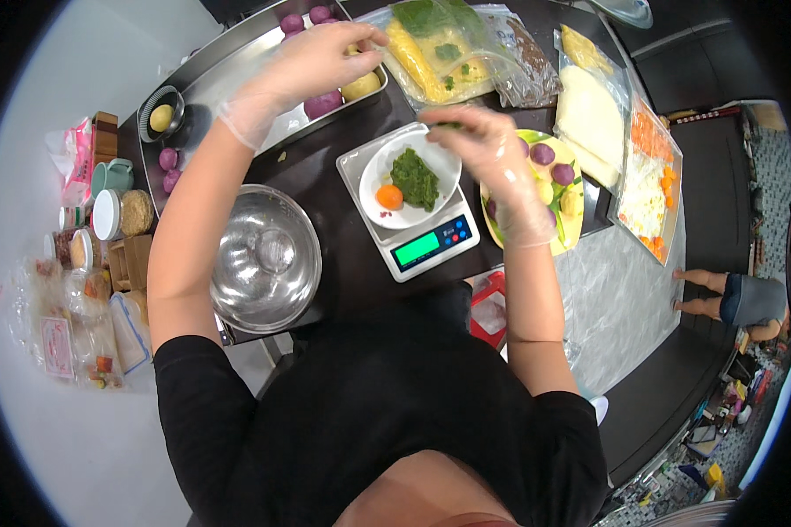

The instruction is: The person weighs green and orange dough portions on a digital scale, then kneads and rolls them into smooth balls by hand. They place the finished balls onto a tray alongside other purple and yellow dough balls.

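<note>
My gloved left hand (325, 66) hovers over the steel tray (211, 75) of purple and yellow balls, fingers curved and loosely apart. My gloved right hand (483, 154) is above the right rim of a white plate (373, 176), fingertips closed on a small dark green piece (448, 126). The plate rests on a digital scale (431, 255) and holds a green mound (413, 180) and an orange ball (388, 197). A yellow plate (567, 220) with purple and pale balls lies right of the scale. A large steel bowl (264, 259) sits left of the scale.
Bags of dough (439, 57) and pale sheets (589, 123) lie at the back. A tray of orange and white bits (646, 193) is at the right. Jars (119, 215), a mug (110, 180) and bags stand at the left. Another person (747, 303) is at the far right.
</note>
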Demonstrator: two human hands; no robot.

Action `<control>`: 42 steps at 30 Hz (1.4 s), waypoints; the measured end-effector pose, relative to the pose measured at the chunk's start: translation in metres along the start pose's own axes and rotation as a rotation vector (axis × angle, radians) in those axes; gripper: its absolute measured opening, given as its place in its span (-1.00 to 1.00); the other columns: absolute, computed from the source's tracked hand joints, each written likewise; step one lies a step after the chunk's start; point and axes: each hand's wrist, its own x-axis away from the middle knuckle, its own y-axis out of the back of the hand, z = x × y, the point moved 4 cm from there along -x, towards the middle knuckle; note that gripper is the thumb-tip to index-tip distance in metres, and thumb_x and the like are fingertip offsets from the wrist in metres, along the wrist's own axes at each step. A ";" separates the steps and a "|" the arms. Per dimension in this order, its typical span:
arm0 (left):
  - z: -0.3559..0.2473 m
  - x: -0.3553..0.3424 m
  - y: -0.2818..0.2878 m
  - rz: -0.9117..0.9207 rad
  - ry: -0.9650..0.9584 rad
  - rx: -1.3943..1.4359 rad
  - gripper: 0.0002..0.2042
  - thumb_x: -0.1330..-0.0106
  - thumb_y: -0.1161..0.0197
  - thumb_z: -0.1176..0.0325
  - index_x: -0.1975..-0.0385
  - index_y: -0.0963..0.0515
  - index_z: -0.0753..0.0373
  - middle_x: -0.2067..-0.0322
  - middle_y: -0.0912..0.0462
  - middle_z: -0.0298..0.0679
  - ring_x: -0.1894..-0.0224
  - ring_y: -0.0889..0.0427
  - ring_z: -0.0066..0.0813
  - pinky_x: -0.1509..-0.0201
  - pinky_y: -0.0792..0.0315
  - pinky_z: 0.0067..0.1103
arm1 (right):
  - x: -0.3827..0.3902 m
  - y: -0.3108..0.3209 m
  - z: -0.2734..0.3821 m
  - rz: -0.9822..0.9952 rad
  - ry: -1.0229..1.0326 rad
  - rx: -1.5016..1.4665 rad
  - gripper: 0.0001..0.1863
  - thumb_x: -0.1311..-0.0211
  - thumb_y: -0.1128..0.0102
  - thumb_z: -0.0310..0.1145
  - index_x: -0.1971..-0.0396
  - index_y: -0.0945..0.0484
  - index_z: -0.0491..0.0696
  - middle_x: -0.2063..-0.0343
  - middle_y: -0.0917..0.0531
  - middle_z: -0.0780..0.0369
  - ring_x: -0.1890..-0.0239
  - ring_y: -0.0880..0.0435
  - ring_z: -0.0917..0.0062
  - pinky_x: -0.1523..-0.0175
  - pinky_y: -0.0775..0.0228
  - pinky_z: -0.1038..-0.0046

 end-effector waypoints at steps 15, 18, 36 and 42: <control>-0.038 0.129 0.038 -0.107 0.111 0.016 -0.70 -0.36 -0.19 0.32 -0.06 -0.56 0.19 0.10 -0.66 -0.28 0.27 -0.55 -0.50 0.17 -0.41 -0.59 | 0.057 0.017 0.001 -0.105 -0.065 0.189 -0.72 -0.16 -0.28 -0.40 0.11 -0.69 -0.13 0.19 -0.73 0.14 0.22 -0.66 0.50 0.05 -0.46 0.52; -0.045 0.153 0.039 -0.142 0.180 0.047 -0.70 -0.36 -0.18 0.34 -0.06 -0.56 0.23 0.08 -0.66 -0.30 0.25 -0.53 -0.55 0.15 -0.39 -0.62 | 0.031 0.031 -0.022 -0.303 -0.061 0.131 -0.68 -0.14 -0.31 -0.35 0.12 -0.69 -0.15 0.23 -0.74 0.17 0.31 -0.64 0.60 0.14 -0.46 0.52; -0.032 0.218 0.039 -0.231 0.413 0.119 -0.68 -0.32 -0.21 0.40 -0.06 -0.57 0.23 0.17 -0.65 -0.30 0.33 -0.47 -0.55 0.14 -0.41 -0.60 | -0.080 0.043 -0.109 -0.351 -0.157 0.225 -0.69 0.00 -0.26 -0.31 0.24 -0.75 -0.07 0.42 -0.76 0.09 0.36 -0.74 0.34 0.17 -0.54 0.43; -0.033 0.218 0.035 -0.237 0.412 0.146 -0.68 -0.32 -0.21 0.41 -0.07 -0.56 0.26 0.18 -0.65 -0.30 0.33 -0.46 -0.58 0.14 -0.41 -0.61 | -0.105 0.044 -0.111 -0.505 -0.092 0.459 -0.66 -0.14 -0.24 -0.10 0.23 -0.75 -0.01 0.36 -0.74 0.03 0.25 -0.74 0.18 0.08 -0.55 0.27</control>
